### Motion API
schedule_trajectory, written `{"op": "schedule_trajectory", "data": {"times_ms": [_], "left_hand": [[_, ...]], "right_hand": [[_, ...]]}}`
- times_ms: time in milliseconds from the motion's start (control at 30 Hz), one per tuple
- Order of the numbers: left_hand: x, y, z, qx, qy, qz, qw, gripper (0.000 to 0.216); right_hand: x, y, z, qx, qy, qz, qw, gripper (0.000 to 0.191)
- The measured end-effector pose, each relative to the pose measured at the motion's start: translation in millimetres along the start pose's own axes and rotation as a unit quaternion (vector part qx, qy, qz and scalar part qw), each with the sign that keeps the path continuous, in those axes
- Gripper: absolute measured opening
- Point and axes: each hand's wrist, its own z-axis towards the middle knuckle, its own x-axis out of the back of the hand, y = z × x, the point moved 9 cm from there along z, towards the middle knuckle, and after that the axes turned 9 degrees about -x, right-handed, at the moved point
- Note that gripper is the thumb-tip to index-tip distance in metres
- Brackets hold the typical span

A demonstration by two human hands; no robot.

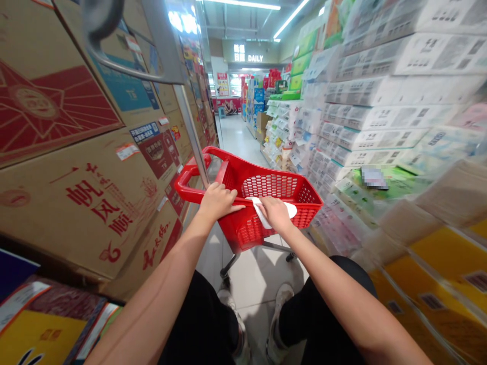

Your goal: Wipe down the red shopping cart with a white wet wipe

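A red plastic shopping basket cart [281,190] stands on the tiled aisle floor in front of me. My left hand [217,201] is closed over its near rim, close to the red handle loop [189,178]. My right hand [277,213] also rests on the near rim, fingers curled around a white piece of paper or cloth [289,209] that pokes out to the right. Inside the basket I see nothing. My legs in black trousers and pale shoes are below.
Stacked brown cartons [91,197] with red print wall the left side, with a metal pole [190,116] running up past them. Shelves of wrapped tissue packs [376,116] and yellow boxes [445,268] line the right. The narrow aisle floor [238,137] runs ahead toward a DAILY sign [254,58].
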Motion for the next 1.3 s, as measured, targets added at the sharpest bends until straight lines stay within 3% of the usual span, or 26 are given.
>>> {"op": "schedule_trajectory", "data": {"times_ms": [133, 267, 367, 667, 833, 933, 1167, 1300], "left_hand": [[0.5, 2.5, 0.0, 0.003, 0.004, 0.001, 1.000, 0.055], [2.1, 4.5, -0.4, -0.002, 0.006, 0.002, 1.000, 0.054], [4.4, 3.8, -1.0, -0.009, 0.013, 0.006, 1.000, 0.055], [-1.9, -6.5, -7.1, -0.005, 0.015, -0.010, 1.000, 0.058], [-6.8, -9.7, -7.3, -0.008, 0.014, -0.031, 0.999, 0.056], [-8.9, -13.1, -5.9, -0.014, 0.009, -0.040, 0.999, 0.055], [-8.5, -11.3, -1.9, -0.019, -0.002, -0.021, 1.000, 0.056], [-3.8, -8.3, -5.9, -0.015, -0.001, -0.014, 1.000, 0.055]], "right_hand": [[-5.8, -34.5, 12.1, -0.007, 0.006, 0.028, 1.000, 0.039], [-4.4, -36.1, 12.6, -0.003, 0.006, 0.035, 0.999, 0.039], [-1.2, -13.5, 4.5, 0.000, 0.002, 0.009, 1.000, 0.040], [20.2, 107.6, -36.4, -0.043, 0.012, -0.111, 0.993, 0.036], [31.5, 127.0, -44.1, -0.111, 0.060, -0.126, 0.984, 0.034], [28.0, 103.9, -37.7, -0.148, 0.076, -0.133, 0.977, 0.035], [0.3, -18.5, 1.6, -0.114, 0.060, -0.041, 0.991, 0.036], [-4.9, -60.1, 15.1, -0.086, 0.060, 0.003, 0.994, 0.038]]}}
